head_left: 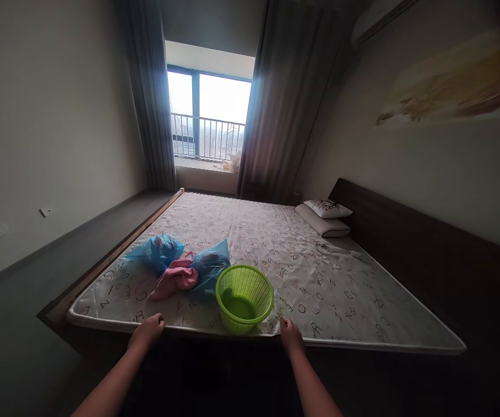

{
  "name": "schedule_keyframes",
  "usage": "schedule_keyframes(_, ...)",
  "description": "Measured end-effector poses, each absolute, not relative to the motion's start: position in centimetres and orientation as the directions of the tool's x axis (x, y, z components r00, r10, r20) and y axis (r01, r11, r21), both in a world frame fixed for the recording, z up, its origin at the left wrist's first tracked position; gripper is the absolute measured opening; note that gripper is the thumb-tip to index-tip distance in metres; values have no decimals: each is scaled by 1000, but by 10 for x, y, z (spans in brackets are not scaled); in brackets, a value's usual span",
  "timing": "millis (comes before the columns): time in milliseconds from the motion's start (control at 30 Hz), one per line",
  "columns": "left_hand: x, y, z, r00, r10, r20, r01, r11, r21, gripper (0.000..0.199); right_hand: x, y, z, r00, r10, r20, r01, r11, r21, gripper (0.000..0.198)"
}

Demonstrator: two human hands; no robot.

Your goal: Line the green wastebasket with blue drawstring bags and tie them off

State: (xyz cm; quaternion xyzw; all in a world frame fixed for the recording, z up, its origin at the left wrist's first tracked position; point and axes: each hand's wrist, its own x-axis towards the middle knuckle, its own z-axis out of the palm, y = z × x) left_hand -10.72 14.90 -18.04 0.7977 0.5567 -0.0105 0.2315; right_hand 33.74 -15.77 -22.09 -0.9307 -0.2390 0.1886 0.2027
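Observation:
My left hand (147,331) is closed at the near edge of the mattress (345,313), with nothing visible in its fingers. My right hand (291,336) is curled closed at the same edge, just right of a green plastic basket (245,298), and no held thing shows there either. The basket stands upright between my hands, apart from both, and looks empty inside. Behind it to the left lies a pink cloth (175,279) between two filled blue plastic bags (163,250); the second blue bag (210,263) sits partly behind the basket.
Two stacked pillows (326,217) lie near the dark headboard (389,217) on the right. A wooden bed frame (115,252) borders the mattress on the left. Grey curtains (291,98) flank a window (224,95) at the back.

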Motion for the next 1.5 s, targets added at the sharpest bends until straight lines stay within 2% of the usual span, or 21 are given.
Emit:
schedule_keyframes(633,-111,160,-200,381,875,-297,898,-274,344,32,338,-155,-219,794,522,-310,380,-825,-418,58)
schedule_keyframes(1500,-109,155,-189,372,881,-294,905,-274,324,33,334,-155,-209,779,542,-314,415,-822,-389,59)
